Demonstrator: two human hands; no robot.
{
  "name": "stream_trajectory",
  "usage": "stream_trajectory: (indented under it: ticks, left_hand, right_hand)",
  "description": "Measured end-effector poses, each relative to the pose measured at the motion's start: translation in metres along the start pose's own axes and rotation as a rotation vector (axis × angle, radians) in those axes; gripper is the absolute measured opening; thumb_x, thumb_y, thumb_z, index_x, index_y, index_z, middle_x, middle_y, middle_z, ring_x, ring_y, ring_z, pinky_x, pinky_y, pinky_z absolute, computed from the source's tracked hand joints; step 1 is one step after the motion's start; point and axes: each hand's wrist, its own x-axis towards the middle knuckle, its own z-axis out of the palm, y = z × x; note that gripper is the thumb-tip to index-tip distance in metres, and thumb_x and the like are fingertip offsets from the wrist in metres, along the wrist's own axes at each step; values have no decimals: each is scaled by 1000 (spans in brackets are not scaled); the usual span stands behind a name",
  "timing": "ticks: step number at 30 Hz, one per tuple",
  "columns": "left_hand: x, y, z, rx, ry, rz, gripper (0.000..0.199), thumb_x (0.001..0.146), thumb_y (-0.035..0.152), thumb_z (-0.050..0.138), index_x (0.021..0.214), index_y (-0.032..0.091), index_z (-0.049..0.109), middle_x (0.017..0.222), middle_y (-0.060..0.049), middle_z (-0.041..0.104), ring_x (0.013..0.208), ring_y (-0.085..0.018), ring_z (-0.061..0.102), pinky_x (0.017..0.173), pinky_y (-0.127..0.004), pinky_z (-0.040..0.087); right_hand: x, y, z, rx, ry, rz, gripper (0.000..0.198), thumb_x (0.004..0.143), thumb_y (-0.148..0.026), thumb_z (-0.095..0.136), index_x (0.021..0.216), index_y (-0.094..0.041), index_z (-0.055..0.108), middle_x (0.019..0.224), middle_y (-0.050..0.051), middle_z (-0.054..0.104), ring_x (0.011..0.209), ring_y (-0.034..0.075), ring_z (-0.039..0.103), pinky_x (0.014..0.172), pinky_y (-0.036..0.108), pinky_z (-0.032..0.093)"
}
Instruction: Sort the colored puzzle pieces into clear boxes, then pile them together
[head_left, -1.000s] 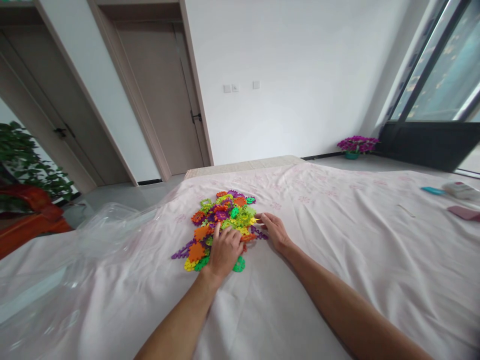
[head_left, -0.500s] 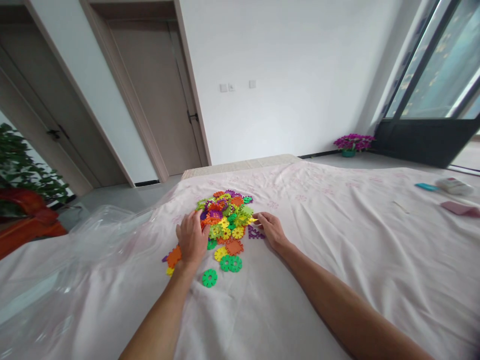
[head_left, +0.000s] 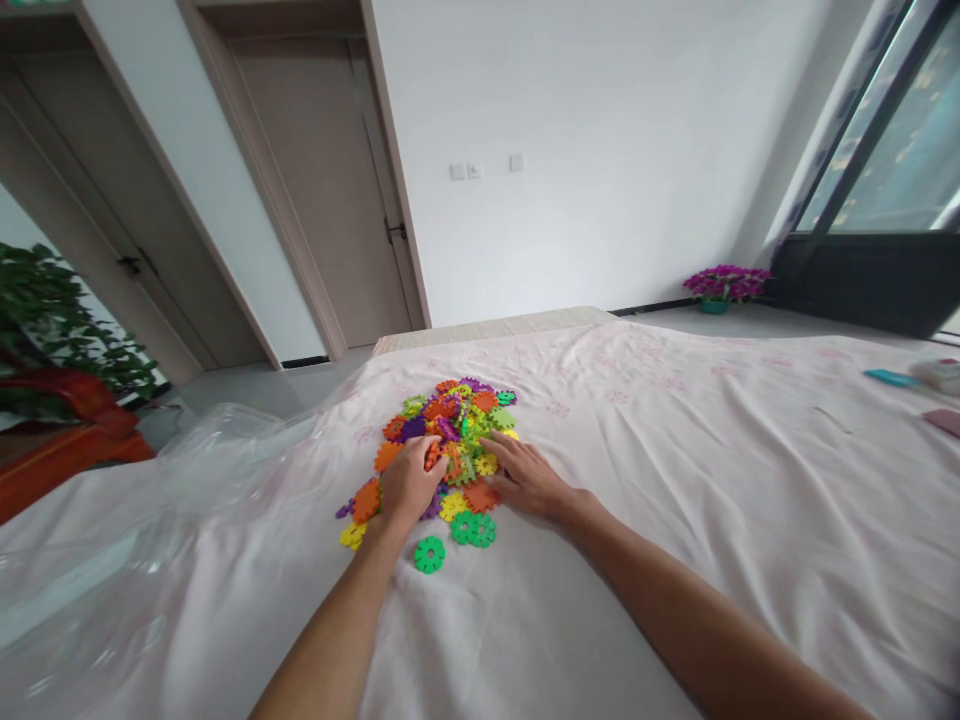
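A heap of plastic interlocking building pieces (head_left: 469,425), in orange, purple, yellow and green, lies on the pale bedsheet. My left hand (head_left: 409,485) is at the heap's near left side, its thumb and fingers closed around an orange interlocking piece (head_left: 432,457). Across from it, my right hand (head_left: 531,477) rests with its fingers spread against the heap's right side. Its fingertips touch pieces there and partly cover them. Two overlapping green flower-shaped discs (head_left: 473,529) and a single green disc (head_left: 430,555) lie closer to me.
Clear plastic packaging (head_left: 225,455) lies to the left, beside a red wooden armrest (head_left: 71,420). At the right edge are a blue item (head_left: 891,378) and a pink item (head_left: 943,421). Pink-purple flowers (head_left: 726,283) stand on the floor beyond the sheet.
My right hand has moved left onto the heap, its fingers spreading; the yellow piece at its fingertips is gone from view. My left hand has shifted right and closed around an orange piece.
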Motion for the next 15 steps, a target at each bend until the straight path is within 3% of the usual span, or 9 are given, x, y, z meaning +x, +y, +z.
stream_trajectory:
  ticks: [3,6,10,12,15]
  left_hand:
    - [-1,11,7,-149,35,113,27,85,22,58,111,25,63,113,-4,67,105,-21,63,94,-35,49]
    - [2,16,8,-272,139,201,31,86,19,55,117,24,59,117,-5,66,112,-20,60,101,-36,46]
    - [8,4,-2,-128,259,142,44,88,30,57,131,21,51,135,-12,55,130,-25,48,110,-43,37]
    - [11,-7,-6,-2,195,12,60,84,44,62,137,20,46,139,-16,51,132,-30,45,109,-47,35]
    - [11,-21,-7,104,-37,-164,80,77,66,60,140,19,44,139,-21,51,131,-36,46,104,-50,38]
  right_hand:
    - [2,-3,2,68,1,-85,68,77,-21,66,142,-28,48,147,10,46,132,28,46,109,46,38]
    - [5,1,1,190,108,-104,57,78,-11,55,133,-27,56,137,9,56,124,23,54,103,42,45]
    - [5,10,-1,207,271,-1,45,86,-20,51,129,-27,58,135,8,56,122,24,55,99,44,48]
    - [4,13,-2,116,289,91,44,89,-30,53,133,-26,55,137,10,54,125,26,52,104,47,42]
    - [4,12,-1,-6,205,140,46,91,-42,54,134,-26,54,136,12,57,126,29,50,107,49,37]
